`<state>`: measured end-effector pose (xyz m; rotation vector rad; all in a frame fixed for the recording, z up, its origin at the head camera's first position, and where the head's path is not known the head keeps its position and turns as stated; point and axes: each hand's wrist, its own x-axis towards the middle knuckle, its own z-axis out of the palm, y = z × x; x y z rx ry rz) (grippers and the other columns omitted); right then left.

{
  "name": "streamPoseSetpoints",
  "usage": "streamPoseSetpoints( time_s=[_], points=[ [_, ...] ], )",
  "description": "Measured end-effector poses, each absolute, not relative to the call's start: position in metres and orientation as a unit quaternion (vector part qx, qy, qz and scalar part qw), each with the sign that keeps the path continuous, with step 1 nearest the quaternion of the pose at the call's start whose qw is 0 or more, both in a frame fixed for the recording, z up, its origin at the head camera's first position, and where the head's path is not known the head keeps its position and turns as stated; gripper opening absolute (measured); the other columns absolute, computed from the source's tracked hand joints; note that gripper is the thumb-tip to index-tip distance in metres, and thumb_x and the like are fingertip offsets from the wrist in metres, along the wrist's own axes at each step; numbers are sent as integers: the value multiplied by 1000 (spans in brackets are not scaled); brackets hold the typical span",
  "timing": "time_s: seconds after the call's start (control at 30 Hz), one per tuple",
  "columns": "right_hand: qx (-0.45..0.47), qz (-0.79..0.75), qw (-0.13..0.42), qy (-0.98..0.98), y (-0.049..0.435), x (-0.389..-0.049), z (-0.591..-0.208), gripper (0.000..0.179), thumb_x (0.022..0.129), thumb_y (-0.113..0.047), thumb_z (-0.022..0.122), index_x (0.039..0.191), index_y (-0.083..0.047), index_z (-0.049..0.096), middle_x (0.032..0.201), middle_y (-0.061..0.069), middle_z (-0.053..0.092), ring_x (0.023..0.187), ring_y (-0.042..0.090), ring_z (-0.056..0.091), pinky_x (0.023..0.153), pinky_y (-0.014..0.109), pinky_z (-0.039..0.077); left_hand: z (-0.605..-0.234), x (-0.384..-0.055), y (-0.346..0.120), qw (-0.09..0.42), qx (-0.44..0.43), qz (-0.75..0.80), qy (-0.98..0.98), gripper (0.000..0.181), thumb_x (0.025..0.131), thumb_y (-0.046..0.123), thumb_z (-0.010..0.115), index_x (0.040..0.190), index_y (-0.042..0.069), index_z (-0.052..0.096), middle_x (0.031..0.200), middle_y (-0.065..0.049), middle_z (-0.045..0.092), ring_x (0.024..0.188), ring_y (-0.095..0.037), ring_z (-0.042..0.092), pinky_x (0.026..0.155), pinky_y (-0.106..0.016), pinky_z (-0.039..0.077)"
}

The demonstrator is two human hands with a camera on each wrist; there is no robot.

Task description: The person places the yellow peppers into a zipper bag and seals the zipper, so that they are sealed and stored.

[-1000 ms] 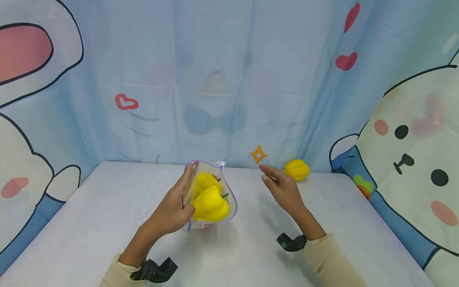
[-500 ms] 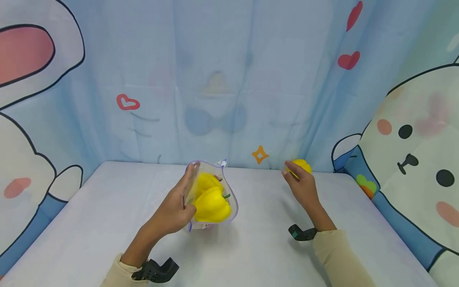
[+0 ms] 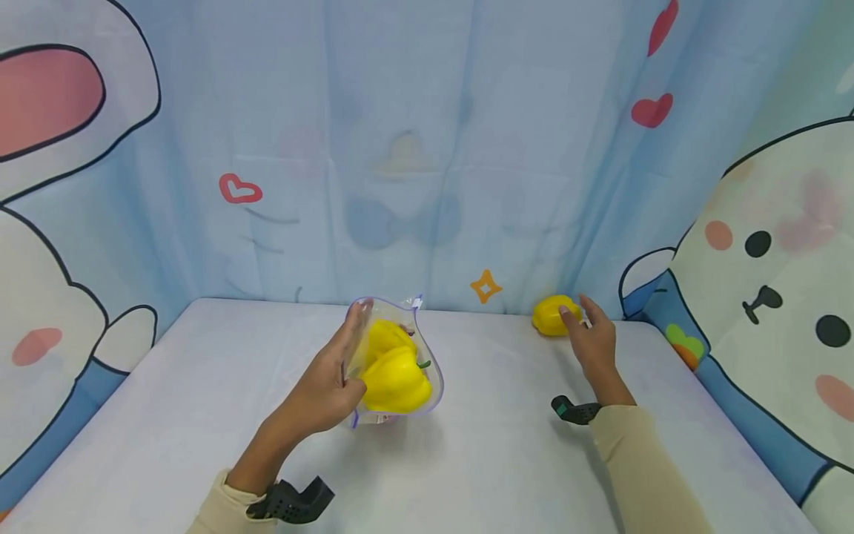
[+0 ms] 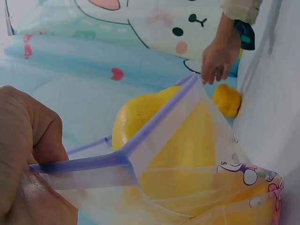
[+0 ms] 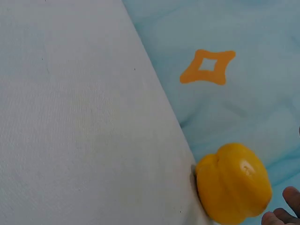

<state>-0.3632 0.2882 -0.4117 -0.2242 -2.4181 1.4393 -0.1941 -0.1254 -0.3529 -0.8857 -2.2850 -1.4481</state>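
In the head view my left hand point(image 3: 325, 389) grips a clear zip bag point(image 4: 93, 164) by its purple rim, thumb on the near side. The mouth of the bag gapes apart. Yellow bell peppers point(image 3: 396, 382) fill it, one showing a green stem. Another yellow bell pepper point(image 3: 550, 316) lies on the table near its back edge. My right hand point(image 3: 596, 345) is just right of this pepper, thumb and fingers spread. In the right wrist view, the fingertips point(image 5: 291, 198) stand slightly apart from the pepper.
A white table point(image 3: 480, 445) spans the front. Behind it hangs a blue curtain point(image 3: 400, 89) printed with cartoon figures and hearts, close to the loose pepper. Each wrist carries a black camera point(image 3: 293, 502).
My right hand has moved rightward, passing in front of the loose pepper to its right side. My left hand keeps holding the bag in nearly the same place.
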Motion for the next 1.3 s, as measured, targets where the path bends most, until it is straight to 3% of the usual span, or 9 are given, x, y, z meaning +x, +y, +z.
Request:
streamPoseSetpoints(
  time_s=[0.3,0.53,1.0,1.3],
  points=[
    [-132,538,68,-830,302,-379,-429,96,89,-68,44,157,-14,4,161,15,6,146,36,12,114,53,20,-353,-195,-127,151,-309,-498,-796,92,76,-21,48,154,-2,4,161,-7,12,146,-23,11,113,-27,11],
    [-132,541,15,-831,307,-388,-429,105,86,-73,45,157,-11,-1,161,19,0,145,40,8,113,57,17,-353,-195,-127,152,-307,-499,-796,93,76,-21,48,154,0,4,161,-5,13,146,-21,10,113,-27,11],
    [-158,538,15,-828,302,-394,-426,83,98,-52,44,156,-6,8,159,20,14,141,39,24,114,50,22,-354,-196,-125,141,-300,-503,-798,93,75,-19,49,154,0,4,161,-4,11,146,-20,8,113,-26,11],
    [-154,541,28,-827,302,-393,-429,84,97,-52,47,155,-2,12,158,22,17,140,38,26,114,48,24,-354,-195,-126,141,-298,-499,-801,93,76,-19,49,155,1,3,161,-4,11,146,-20,9,113,-26,11]
  ],
)
